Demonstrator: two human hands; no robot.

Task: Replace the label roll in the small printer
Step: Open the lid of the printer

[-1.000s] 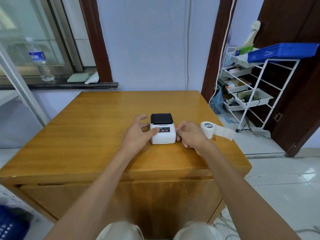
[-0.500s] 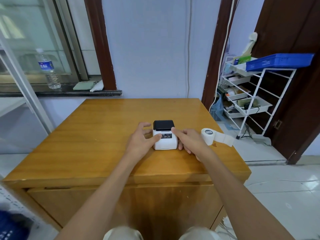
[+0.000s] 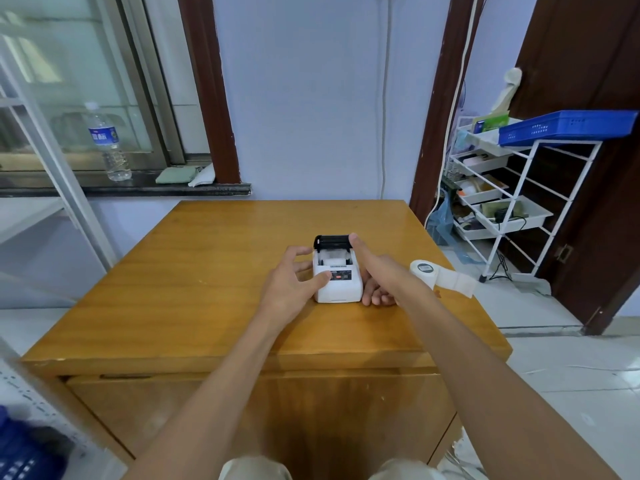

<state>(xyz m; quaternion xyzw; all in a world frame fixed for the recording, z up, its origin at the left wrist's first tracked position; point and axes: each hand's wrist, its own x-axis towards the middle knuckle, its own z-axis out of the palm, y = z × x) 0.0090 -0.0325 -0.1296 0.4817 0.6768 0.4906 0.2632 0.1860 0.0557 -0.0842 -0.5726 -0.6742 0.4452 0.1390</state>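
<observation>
Printer (image 3: pixel 337 284) between both hands' fingers (image 3: pixel 356 241)

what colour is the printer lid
Black, on a white printer body; the raised lid shows best in the head view.

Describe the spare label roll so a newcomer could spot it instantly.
Start at the wooden table; near its right edge, just right of the small white printer and the right hand, lies the label roll. It is the only white paper cylinder there, with a loose strip trailing right.
</observation>
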